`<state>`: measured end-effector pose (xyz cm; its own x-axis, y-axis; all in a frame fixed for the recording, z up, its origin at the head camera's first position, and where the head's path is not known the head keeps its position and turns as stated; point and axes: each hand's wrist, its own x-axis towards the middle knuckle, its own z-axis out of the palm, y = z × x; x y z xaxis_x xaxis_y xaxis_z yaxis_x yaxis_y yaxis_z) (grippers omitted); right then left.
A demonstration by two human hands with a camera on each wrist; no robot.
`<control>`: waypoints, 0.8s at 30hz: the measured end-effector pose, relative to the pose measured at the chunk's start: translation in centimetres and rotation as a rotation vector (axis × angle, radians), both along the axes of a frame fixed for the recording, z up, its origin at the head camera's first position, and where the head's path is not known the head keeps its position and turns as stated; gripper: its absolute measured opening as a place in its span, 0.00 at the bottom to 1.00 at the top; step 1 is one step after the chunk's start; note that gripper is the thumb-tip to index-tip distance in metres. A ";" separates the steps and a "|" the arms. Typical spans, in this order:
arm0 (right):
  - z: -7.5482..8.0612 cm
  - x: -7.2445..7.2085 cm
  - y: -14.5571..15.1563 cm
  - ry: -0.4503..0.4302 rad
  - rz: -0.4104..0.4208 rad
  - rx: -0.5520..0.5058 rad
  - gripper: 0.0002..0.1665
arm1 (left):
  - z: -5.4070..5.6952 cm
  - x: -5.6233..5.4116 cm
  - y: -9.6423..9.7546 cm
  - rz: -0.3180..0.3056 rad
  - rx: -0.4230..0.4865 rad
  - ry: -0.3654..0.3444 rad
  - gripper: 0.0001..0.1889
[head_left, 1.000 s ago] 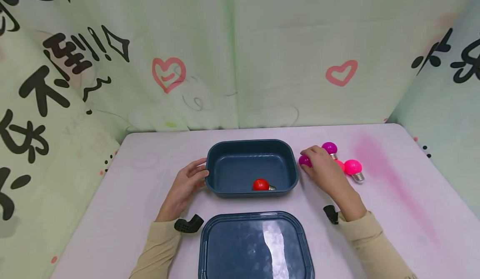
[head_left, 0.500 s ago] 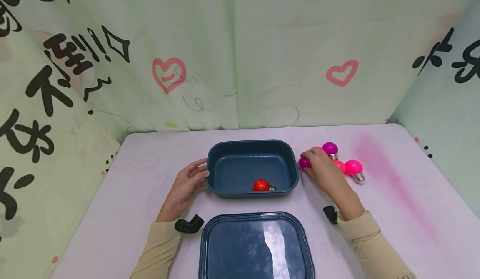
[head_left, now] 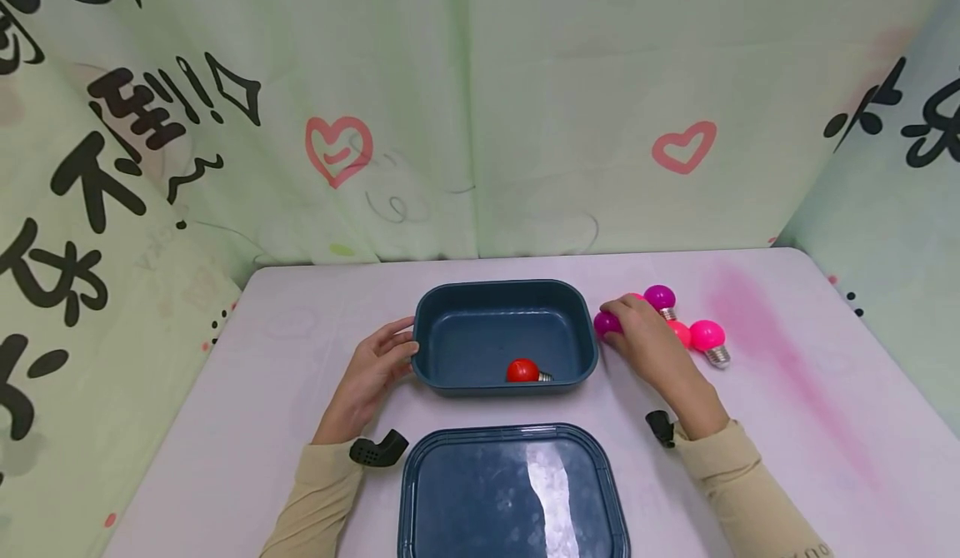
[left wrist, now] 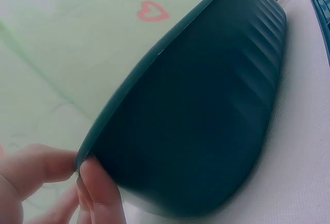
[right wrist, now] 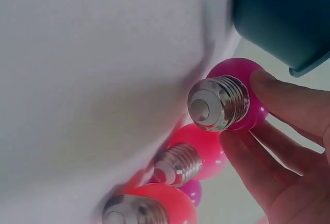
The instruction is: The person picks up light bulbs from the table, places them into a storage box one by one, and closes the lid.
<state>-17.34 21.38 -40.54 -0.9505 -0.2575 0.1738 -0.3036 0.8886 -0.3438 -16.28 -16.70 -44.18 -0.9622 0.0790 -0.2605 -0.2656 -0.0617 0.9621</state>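
Observation:
My left hand (head_left: 375, 371) grips the left rim of a dark blue plastic box (head_left: 495, 333), with thumb and fingers on either side of the edge in the left wrist view. A red light bulb (head_left: 521, 370) lies inside the box near its front wall. To the right of the box, my right hand (head_left: 648, 341) pinches a purple light bulb (right wrist: 253, 92) between thumb and fingers. Its silver screw base faces the right wrist camera. Beyond that bulb in the right wrist view are a pinkish-red bulb (right wrist: 206, 152) and another red one (right wrist: 172, 203).
A dark blue lid (head_left: 480, 491) lies flat in front of the box. Beside my right hand sit a pink bulb (head_left: 707, 335) and a second purple bulb (head_left: 660, 296), with red ones partly hidden by the hand. A printed curtain (head_left: 525, 191) stands behind the table (head_left: 315, 316).
The purple bulb and the fingertips of my right hand have shifted very slightly left, toward the box. My left hand and the box have stayed in place.

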 end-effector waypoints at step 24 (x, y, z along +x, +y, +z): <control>3.1 0.9 -1.0 0.069 -0.006 -0.020 0.29 | -0.1 0.0 0.1 -0.001 0.005 0.013 0.25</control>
